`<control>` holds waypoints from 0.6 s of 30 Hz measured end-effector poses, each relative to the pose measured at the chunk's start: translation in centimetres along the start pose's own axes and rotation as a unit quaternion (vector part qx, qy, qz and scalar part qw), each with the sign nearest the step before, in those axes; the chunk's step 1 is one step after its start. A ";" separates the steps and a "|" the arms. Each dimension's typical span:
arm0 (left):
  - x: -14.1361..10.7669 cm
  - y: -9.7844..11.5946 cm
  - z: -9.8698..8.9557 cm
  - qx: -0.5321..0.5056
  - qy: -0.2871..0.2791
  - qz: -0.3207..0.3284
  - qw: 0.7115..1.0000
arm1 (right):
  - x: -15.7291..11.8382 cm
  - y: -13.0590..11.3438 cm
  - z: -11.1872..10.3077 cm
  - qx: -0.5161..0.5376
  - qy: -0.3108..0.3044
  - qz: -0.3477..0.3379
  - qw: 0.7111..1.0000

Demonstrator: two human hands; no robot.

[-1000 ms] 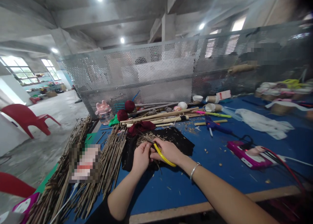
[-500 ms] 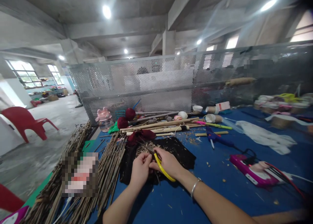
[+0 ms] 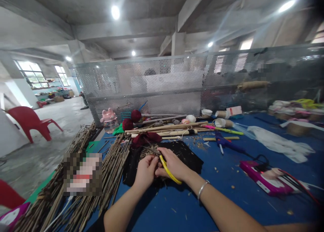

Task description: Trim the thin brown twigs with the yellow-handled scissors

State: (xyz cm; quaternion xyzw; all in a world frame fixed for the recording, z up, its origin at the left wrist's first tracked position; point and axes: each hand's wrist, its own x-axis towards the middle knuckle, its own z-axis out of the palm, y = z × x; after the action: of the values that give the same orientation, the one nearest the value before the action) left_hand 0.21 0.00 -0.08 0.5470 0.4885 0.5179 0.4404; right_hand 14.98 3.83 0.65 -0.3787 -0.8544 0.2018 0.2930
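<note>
My right hand [image 3: 174, 163] grips a pair of scissors [image 3: 167, 171] by its yellow handle, the dark blades pointing away and to the left. Close beside it, my left hand [image 3: 145, 171] is closed in a pinch; what sits between its fingertips is too small and hidden to name. Both hands are over a black cloth [image 3: 189, 157] strewn with short, pale brown clippings [image 3: 146, 152]. A crumpled dark red cloth [image 3: 145, 140] lies just beyond the blades.
Bundles of thin brown sticks [image 3: 116, 171] lie left of my hands. Wooden rods [image 3: 167, 126], dark red yarn balls [image 3: 128, 124] and a pink-lidded jar [image 3: 108, 119] line the back. On the right are a blue glue gun [image 3: 227, 144] and a magenta power strip [image 3: 263, 181]. A perforated metal screen [image 3: 141, 87] stands behind.
The view has shifted slightly, so the surroundings appear a little further right. Both hands stay close together over the black cloth, and the scissors remain in my right hand.
</note>
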 end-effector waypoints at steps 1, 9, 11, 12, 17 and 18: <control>0.0 0.2 0.0 0.008 0.007 0.017 1.000 | 0.0 -0.1 0.0 -0.001 0.006 -0.004 1.000; 1.7 4.7 -0.3 -0.004 0.076 0.140 0.987 | 3.0 -2.6 -1.3 0.133 0.033 -0.041 0.990; 2.2 5.1 -0.4 -0.028 0.082 0.149 0.985 | 3.6 -2.7 -1.1 0.168 0.047 -0.069 0.982; 2.3 5.0 -0.4 -0.032 0.088 0.156 0.983 | 3.7 -2.5 -0.9 0.167 0.071 -0.079 0.980; 2.5 2.4 -0.4 0.020 0.109 0.169 0.979 | 3.0 -0.6 0.4 0.109 0.081 -0.060 0.989; 2.4 1.9 -0.5 0.034 0.099 0.172 0.980 | 2.8 -0.3 0.5 0.094 0.077 -0.059 0.991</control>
State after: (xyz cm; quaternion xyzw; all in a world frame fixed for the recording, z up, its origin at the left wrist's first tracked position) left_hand -0.13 2.15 2.16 0.5835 0.4457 0.6206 0.2753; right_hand 12.99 5.78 1.43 -0.3127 -0.8275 0.2334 0.4037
